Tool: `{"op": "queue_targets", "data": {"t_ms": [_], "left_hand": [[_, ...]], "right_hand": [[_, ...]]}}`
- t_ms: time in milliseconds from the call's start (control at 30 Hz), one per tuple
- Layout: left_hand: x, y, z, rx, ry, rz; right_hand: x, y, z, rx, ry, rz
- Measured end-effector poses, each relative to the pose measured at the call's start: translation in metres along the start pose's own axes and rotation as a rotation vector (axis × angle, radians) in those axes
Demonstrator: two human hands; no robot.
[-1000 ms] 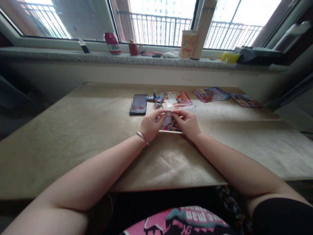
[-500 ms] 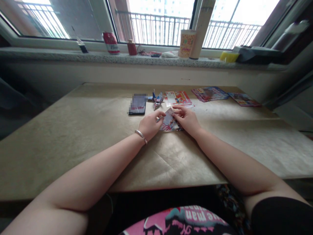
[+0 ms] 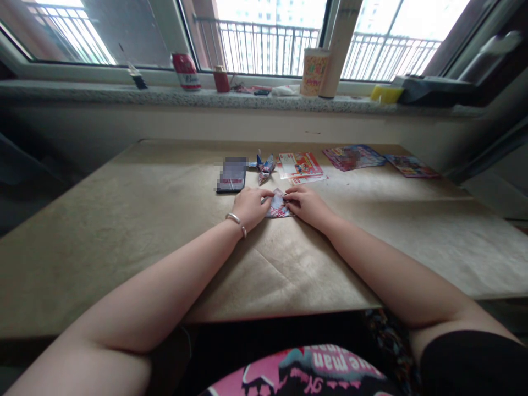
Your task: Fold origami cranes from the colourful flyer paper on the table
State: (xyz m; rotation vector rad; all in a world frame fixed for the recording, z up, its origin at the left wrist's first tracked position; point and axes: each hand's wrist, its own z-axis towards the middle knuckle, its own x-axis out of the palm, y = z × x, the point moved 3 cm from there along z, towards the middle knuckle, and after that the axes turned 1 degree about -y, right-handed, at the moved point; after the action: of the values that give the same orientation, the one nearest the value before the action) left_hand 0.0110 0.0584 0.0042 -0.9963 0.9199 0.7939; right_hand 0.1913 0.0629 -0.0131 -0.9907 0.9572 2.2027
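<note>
A small folded paper [image 3: 279,205], printed in white, red and blue, lies on the table between my hands with its point towards the window. My left hand [image 3: 251,203], a silver bangle at its wrist, has thumb and fingers closed on the left edge. On the opposite edge, my right hand [image 3: 307,205] grips with bent fingers, which hide part of the paper. Just beyond them stands a folded paper crane [image 3: 264,168] in similar print. Left of the crane is a dark phone [image 3: 232,177], its screen blurred out.
Red-and-white printed sheets [image 3: 303,166] lie behind my right hand. Further right are a fanned pile of colourful sheets [image 3: 367,156] and another small stack [image 3: 412,166]. On the windowsill [image 3: 144,94] stand a drink can [image 3: 185,71], a red bottle [image 3: 221,80] and a patterned cup [image 3: 314,72].
The paper has come down flatter onto the table and shifted slightly left. My right hand has moved left and lower with it, while my left hand has barely moved.
</note>
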Motion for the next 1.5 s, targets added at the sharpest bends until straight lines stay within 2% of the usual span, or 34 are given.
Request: {"op": "queue_targets", "data": {"t_ms": [133, 300, 467, 633, 833, 1267, 1500], "left_hand": [[0.000, -0.007, -0.003, 0.073, 0.010, 0.109], [0.003, -0.013, -0.008, 0.185, -0.014, 0.187], [0.006, -0.012, -0.008, 0.257, -0.038, 0.206], [0.000, -0.015, -0.010, 0.355, -0.089, 0.169], [-0.003, -0.019, -0.012, 0.536, 0.021, 0.126], [0.000, -0.018, -0.011, 0.636, 0.101, 0.163], [0.001, -0.019, -0.010, 0.627, 0.125, 0.209]], "right_hand": [[0.001, -0.005, 0.003, -0.041, -0.004, -0.059], [-0.004, -0.006, 0.003, -0.024, 0.008, -0.106], [-0.010, -0.001, 0.000, 0.019, 0.078, -0.163], [-0.014, 0.001, -0.001, 0.048, 0.123, -0.200], [-0.020, -0.006, -0.001, 0.086, 0.110, -0.258], [-0.021, -0.008, 0.000, 0.105, 0.102, -0.261], [-0.020, -0.011, 0.000, 0.111, 0.102, -0.241]]}}
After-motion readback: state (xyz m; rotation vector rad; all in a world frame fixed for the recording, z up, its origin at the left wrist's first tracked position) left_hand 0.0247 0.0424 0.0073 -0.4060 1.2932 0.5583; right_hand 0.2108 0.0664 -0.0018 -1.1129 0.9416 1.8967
